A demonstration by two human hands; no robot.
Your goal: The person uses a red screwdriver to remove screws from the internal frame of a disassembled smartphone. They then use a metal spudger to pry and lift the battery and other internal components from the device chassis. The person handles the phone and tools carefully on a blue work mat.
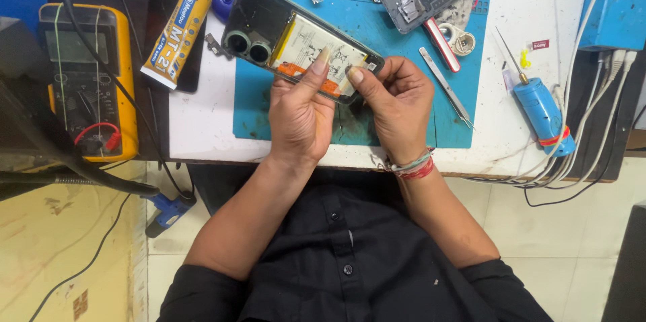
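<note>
An opened phone (303,39), back cover off, is held over the blue mat (404,103) on the counter (202,120). Left hand (299,117) and right hand (397,106) are closed on its lower edge, thumbs on the battery (316,49). Battery work is judged in hand; prying calls for the tweezers (447,88) at three o'clock.

A black buttoned shirt (350,255) with sleeves rolled above the elbows; red and pale-green thread bands (412,166) circle the right wrist.
</note>
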